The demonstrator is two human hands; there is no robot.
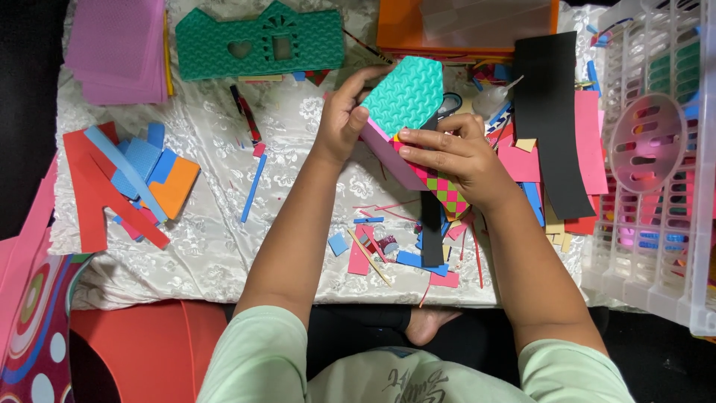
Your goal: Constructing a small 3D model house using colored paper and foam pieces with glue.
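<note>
Gripping 1 teal foam piece, both hands' fingers seemingly press its pink panel.

Scissors: mostly hidden behind teal foam piece
White basket: cut off at right edge

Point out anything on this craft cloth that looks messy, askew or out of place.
Nothing looks damaged, but foam offcuts lie strewn over the white cloth below both hands, thin red slivers among them. A black foam strip lies across the pink sheets at the right. The left hand and right hand hold a teal textured foam piece.
</note>
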